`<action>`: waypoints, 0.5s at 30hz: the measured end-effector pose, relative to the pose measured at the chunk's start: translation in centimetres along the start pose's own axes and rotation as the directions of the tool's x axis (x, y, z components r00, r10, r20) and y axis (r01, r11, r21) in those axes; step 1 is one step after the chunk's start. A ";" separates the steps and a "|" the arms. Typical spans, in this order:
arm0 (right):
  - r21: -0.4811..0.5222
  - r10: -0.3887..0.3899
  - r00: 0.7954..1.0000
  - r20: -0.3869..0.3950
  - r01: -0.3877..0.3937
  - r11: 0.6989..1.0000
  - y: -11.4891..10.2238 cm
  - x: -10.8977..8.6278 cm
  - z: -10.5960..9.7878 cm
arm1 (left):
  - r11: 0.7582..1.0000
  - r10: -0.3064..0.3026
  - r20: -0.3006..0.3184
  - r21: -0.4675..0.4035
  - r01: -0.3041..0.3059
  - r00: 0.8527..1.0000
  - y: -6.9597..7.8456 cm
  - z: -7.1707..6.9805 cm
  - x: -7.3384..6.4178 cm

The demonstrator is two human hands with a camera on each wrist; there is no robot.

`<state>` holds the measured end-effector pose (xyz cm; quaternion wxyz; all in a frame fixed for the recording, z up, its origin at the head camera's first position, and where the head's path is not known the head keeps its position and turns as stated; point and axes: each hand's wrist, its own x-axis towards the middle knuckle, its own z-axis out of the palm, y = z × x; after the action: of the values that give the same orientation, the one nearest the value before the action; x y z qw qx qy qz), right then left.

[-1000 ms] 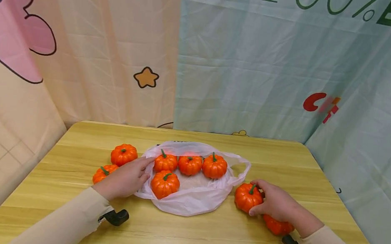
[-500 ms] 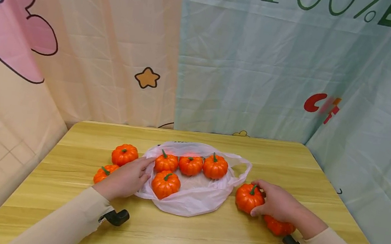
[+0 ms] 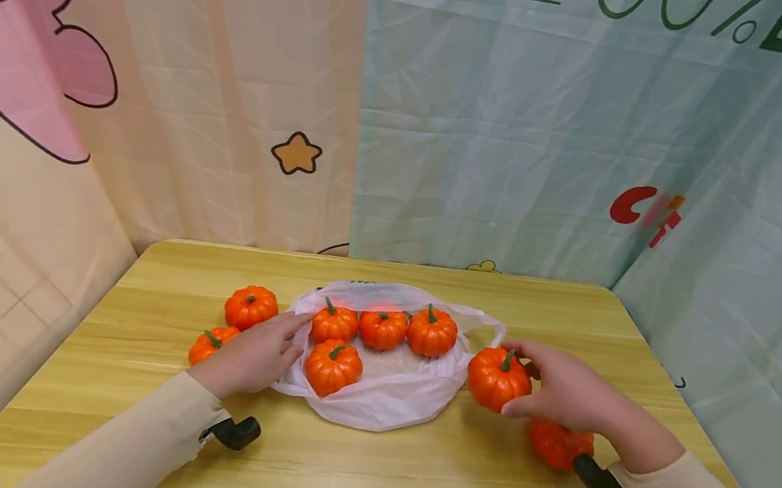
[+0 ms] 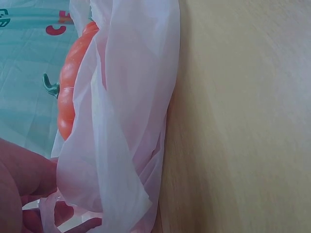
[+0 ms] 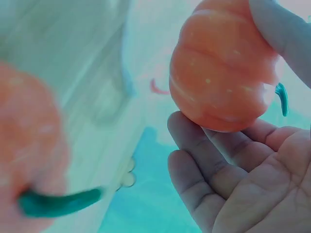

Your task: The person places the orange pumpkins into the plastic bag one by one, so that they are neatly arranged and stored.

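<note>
A white plastic bag (image 3: 381,411) lies spread with its mouth upward in the middle of the table, with several small orange pumpkins (image 3: 333,369) with green stems inside. At its left rim, my left hand (image 3: 251,356) pinches the plastic; the left wrist view shows thumb and fingers at the bag's (image 4: 126,107) edge and handle, beside a pumpkin (image 4: 68,92). To the bag's right, my right hand (image 3: 569,395) grips another pumpkin (image 3: 495,379) between thumb and fingers, raised off the table. The right wrist view shows this pumpkin (image 5: 221,68) from below.
Two pumpkins stand left of the bag, one behind (image 3: 251,308) and one partly hidden (image 3: 209,345) by my left hand. Under my right wrist sits one more pumpkin (image 3: 558,444). Printed curtains (image 3: 497,142) enclose the wooden table (image 3: 355,483) at the back and sides.
My right hand has lifted its pumpkin from the table and moved it slightly left, toward the bag. The left hand stays at the bag's rim.
</note>
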<state>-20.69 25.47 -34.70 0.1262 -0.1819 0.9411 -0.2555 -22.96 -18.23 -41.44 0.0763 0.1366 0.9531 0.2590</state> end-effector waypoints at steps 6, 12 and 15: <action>-0.015 -0.014 1.000 -0.026 0.013 1.000 -1.9 1.5 0.1 | 1.000 -0.003 -0.003 -0.009 0.003 1.000 0.0 -0.1 -0.1; -0.012 -0.021 0.998 -0.064 0.020 1.000 -3.5 4.6 1.3 | 1.000 0.014 -0.004 -0.002 -0.014 1.000 0.0 -0.1 -0.2; -0.005 -0.028 0.996 -0.088 0.028 1.000 -4.4 6.1 2.3 | 1.000 0.021 -0.006 -0.004 -0.021 1.000 0.0 -0.1 -0.2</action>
<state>-24.24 18.50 -35.18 0.0807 -0.1838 0.9437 -0.2630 -22.78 -18.34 -41.39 0.0709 0.1458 0.9514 0.2620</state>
